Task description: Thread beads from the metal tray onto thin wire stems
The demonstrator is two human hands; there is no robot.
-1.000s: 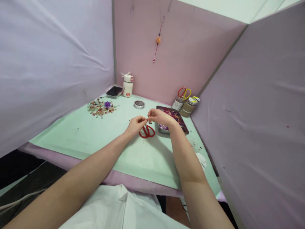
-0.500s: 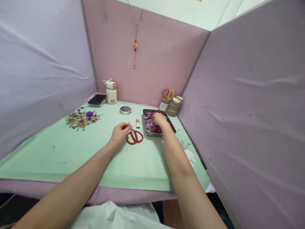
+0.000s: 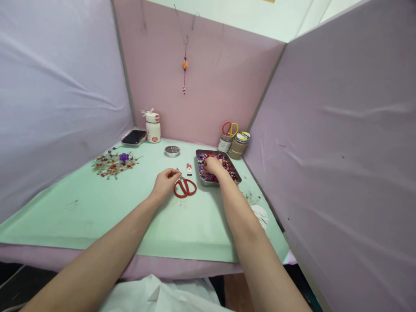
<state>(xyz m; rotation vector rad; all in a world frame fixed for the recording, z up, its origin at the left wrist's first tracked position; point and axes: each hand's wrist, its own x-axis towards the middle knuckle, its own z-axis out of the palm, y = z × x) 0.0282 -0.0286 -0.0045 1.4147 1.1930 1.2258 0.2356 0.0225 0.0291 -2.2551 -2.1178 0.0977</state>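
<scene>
your right hand (image 3: 212, 165) is down in the metal tray (image 3: 236, 175), fingers curled into the purple and dark beads (image 3: 227, 170); whether a bead is pinched between the fingertips cannot be told from here. the tray sits directly under that hand, its long side running away from you toward the back wall, so the beads lie on your right and the right hand is the nearer one by far. your left hand (image 3: 166, 180) rests on the green table (image 3: 97, 203) just left of the red scissors (image 3: 185, 188), fingertips drawn together as if pinching something thin; a short fine tip shows at the fingers, but what it is, is too small to tell. the scissors lie between your two hands, handles toward you, touching neither hand that can be seen. a small red and white item (image 3: 189, 169) lies just beyond them, beside the tray. farther back stand a round tin (image 3: 172, 150), a white bottle (image 3: 152, 127), a phone (image 3: 134, 137) and two jars (image 3: 234, 144); a loose scatter of beads (image 3: 112, 161) lies well off to the left.
</scene>
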